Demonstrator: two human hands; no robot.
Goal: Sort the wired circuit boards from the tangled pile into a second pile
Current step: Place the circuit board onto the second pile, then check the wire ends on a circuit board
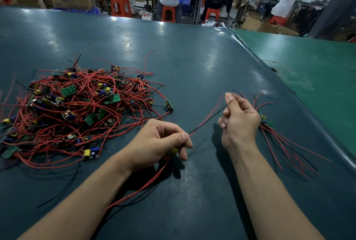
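Worktop (192, 57): I see a dark teal mat, glossy, with its right edge lifted in a curl over a brighter green surface (308, 62). Lying on it, toward the left edge: tangled pile (77, 109) of red and black wires with small green circuit boards and yellow and blue parts. Toward the right edge: second pile (275, 137), a small bundle of boards, wires fanned toward the near edge.

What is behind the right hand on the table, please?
Behind the right hand lies the small second pile: green board edges with red and black wires fanning toward the table edge. The hand covers most of the boards, so their count cannot be told.
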